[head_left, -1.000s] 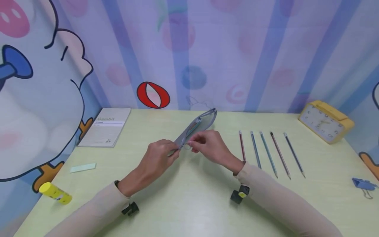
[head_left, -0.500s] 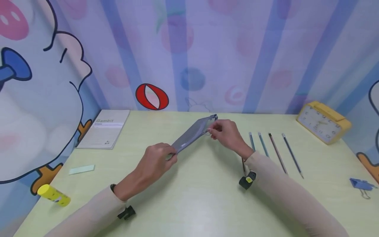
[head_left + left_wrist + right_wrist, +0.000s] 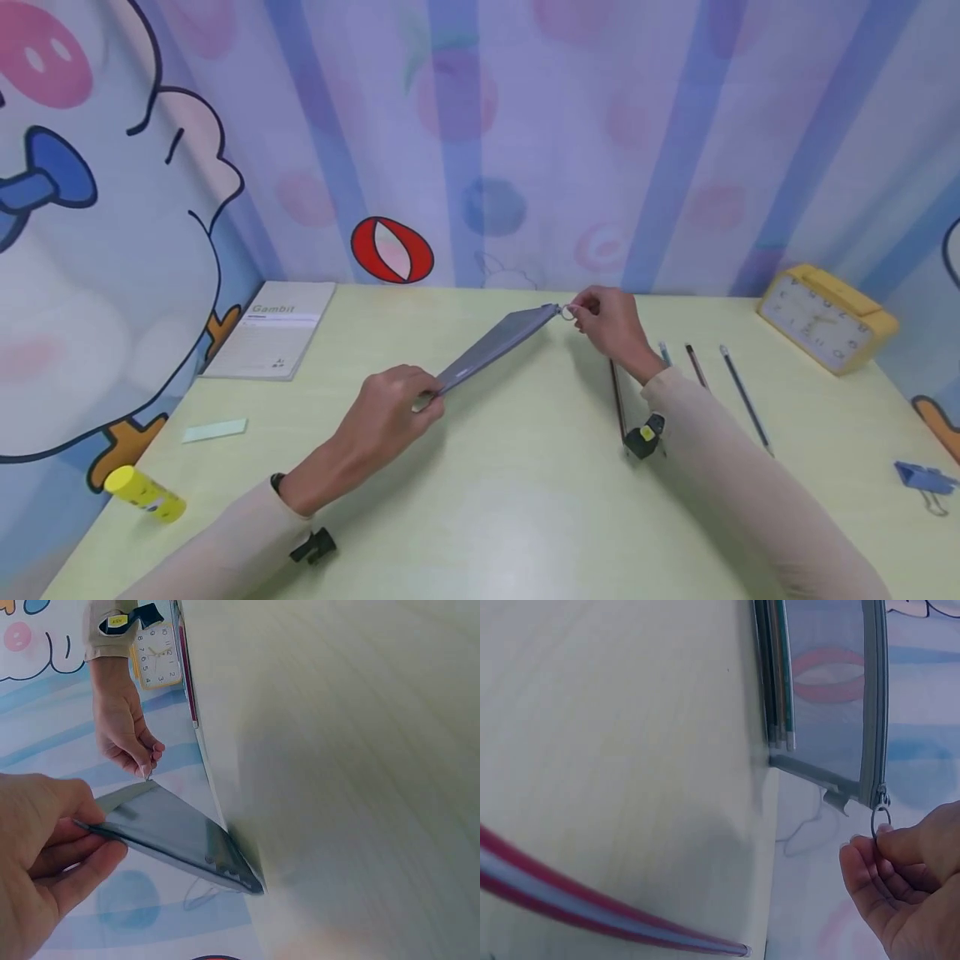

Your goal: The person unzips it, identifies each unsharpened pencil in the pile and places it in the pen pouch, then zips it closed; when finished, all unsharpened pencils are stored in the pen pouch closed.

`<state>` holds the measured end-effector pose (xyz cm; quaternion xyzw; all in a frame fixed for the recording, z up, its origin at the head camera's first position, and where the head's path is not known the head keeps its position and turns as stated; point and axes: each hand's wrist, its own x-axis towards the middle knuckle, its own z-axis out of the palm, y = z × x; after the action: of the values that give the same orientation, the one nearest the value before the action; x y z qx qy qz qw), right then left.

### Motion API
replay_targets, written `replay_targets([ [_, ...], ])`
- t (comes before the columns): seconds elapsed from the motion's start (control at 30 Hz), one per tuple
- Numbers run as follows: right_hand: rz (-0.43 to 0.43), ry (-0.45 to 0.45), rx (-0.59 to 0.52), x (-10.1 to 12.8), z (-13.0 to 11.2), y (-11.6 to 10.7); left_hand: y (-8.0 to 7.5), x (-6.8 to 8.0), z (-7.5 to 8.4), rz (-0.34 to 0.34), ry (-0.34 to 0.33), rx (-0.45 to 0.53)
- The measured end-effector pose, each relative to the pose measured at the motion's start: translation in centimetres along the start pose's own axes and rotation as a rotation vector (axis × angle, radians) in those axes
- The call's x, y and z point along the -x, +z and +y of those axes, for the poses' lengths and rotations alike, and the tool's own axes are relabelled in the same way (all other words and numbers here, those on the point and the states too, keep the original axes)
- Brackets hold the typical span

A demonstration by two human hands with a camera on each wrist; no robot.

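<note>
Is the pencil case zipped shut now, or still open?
Shut: the right hand pinches the zipper ring at the far end of the pencil case, and the zipper line runs closed. The left hand grips the near end.

Right hand pinches the zip ring at the end of the grey case. Pencils show through the case's wall. One red pencil lies on the table.

My view: both arms in long beige sleeves. Small black camera unit strapped under each wrist; right one has a yellow sticker, left one plain. Dark band at my left cuff.
</note>
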<state>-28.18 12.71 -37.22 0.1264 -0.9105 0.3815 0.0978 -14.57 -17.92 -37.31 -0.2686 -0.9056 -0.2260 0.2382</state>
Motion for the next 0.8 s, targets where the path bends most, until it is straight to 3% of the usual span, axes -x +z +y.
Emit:
replay_targets([
  [0.2, -0.039, 0.024, 0.003, -0.2, 0.4, -0.7, -0.1, 0.2, -0.2, 0.004, 0.044, 0.03],
  [0.57, -0.058, 0.018, 0.011, 1.0, 0.2, -1.4, -0.7, -0.3, -1.3, 0.03, 0.029, 0.019],
  [0.8, -0.085, 0.007, 0.032, 2.2, -0.5, -3.3, -1.3, -1.2, -2.0, 0.044, -0.043, 0.056],
])
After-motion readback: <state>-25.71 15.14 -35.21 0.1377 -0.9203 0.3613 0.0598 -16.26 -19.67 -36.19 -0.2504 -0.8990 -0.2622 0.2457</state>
